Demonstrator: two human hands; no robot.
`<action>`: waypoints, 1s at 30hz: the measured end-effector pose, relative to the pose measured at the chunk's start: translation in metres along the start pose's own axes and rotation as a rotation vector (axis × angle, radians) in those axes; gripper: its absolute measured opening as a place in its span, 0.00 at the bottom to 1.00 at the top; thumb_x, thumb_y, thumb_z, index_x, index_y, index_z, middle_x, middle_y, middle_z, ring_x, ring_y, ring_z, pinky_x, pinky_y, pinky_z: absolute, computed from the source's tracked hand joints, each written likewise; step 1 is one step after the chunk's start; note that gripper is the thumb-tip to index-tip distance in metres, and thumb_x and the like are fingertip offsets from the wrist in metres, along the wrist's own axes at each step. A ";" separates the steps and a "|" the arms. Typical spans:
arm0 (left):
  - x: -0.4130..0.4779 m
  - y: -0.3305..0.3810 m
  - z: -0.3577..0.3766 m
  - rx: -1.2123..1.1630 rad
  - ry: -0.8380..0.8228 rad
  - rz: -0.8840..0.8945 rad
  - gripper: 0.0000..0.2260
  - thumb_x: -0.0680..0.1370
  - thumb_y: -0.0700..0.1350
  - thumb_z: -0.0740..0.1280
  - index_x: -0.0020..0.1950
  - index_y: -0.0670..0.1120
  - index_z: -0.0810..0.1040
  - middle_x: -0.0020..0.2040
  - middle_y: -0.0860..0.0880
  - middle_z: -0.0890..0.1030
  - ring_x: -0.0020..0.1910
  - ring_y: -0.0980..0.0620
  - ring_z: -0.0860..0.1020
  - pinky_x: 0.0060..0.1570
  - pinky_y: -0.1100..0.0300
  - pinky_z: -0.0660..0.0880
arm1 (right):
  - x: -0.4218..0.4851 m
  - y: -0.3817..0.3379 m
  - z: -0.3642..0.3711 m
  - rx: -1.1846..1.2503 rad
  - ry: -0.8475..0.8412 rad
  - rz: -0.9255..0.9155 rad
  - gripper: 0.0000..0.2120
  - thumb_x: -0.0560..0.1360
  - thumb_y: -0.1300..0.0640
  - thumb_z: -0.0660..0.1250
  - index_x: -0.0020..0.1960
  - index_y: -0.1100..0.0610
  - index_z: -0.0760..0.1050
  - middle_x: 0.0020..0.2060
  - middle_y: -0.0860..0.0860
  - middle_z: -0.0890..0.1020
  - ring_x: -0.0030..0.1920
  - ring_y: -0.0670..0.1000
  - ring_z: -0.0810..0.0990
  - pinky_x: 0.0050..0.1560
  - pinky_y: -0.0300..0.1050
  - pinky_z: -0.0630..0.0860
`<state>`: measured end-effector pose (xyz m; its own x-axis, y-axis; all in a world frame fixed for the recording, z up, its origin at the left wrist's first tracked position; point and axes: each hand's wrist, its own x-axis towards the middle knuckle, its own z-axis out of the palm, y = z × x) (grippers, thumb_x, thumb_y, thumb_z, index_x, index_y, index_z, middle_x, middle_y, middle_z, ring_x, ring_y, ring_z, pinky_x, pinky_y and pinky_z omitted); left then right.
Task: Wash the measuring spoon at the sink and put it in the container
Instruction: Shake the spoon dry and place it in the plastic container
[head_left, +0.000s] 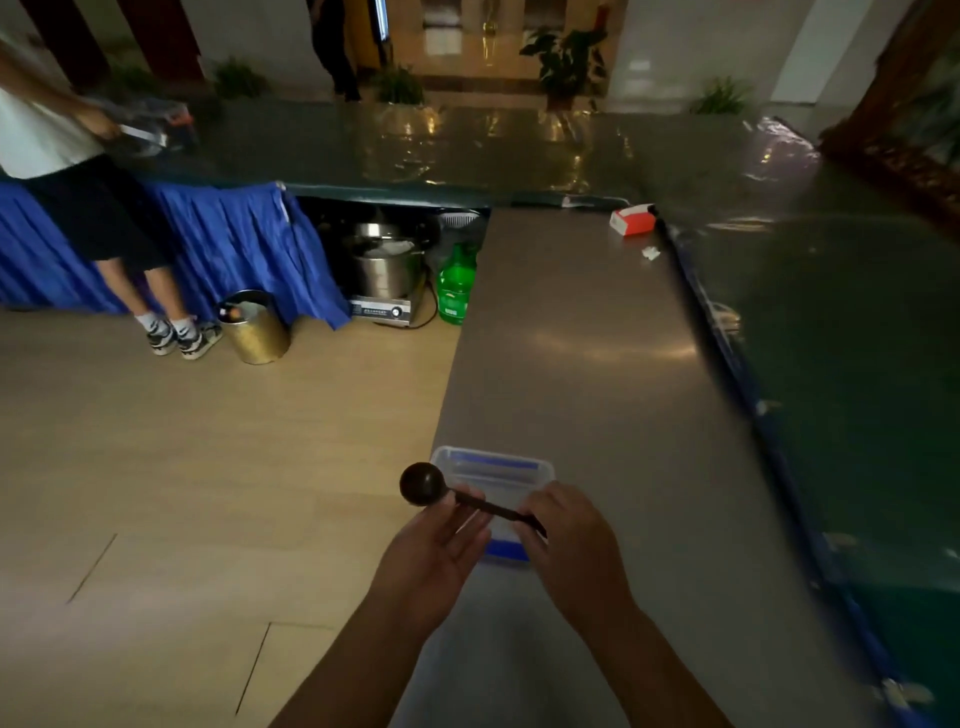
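Observation:
A dark brown measuring spoon is held level over the near left edge of the grey counter. My left hand pinches its handle just behind the round bowl, palm up. My right hand grips the handle's far end. Under both hands sits a clear plastic container with blue clips, partly hidden by my fingers. No sink shows in this view.
A red and white box lies at the counter's far end. A green-covered table borders the right. On the floor stand a green bottle, a steel pot on a cooker and a gold bin. A person stands far left.

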<state>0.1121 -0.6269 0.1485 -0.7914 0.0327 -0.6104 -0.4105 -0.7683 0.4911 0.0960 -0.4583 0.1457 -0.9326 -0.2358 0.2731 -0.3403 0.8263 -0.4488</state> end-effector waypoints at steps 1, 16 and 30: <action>0.010 0.001 0.000 0.004 0.008 -0.014 0.12 0.80 0.41 0.64 0.61 0.41 0.80 0.54 0.41 0.86 0.51 0.45 0.86 0.50 0.51 0.77 | 0.003 0.004 0.006 -0.001 -0.013 0.011 0.06 0.70 0.58 0.73 0.40 0.53 0.76 0.39 0.49 0.78 0.40 0.50 0.76 0.40 0.37 0.69; 0.135 0.026 -0.046 0.004 0.145 -0.285 0.13 0.79 0.43 0.65 0.60 0.39 0.80 0.53 0.39 0.86 0.48 0.45 0.86 0.44 0.52 0.81 | 0.054 0.014 0.105 -0.103 -0.292 0.274 0.05 0.72 0.58 0.70 0.41 0.54 0.74 0.40 0.49 0.77 0.41 0.51 0.75 0.37 0.40 0.67; 0.183 0.018 -0.048 -0.034 0.124 -0.419 0.19 0.80 0.48 0.64 0.65 0.37 0.75 0.62 0.35 0.81 0.60 0.37 0.80 0.61 0.44 0.75 | 0.071 0.043 0.130 -0.171 -0.442 0.376 0.06 0.78 0.51 0.62 0.50 0.52 0.74 0.48 0.49 0.78 0.47 0.49 0.75 0.41 0.37 0.65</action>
<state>-0.0184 -0.6655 0.0151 -0.4983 0.2704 -0.8237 -0.6677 -0.7258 0.1657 -0.0001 -0.5058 0.0346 -0.9591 -0.0712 -0.2740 0.0125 0.9562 -0.2925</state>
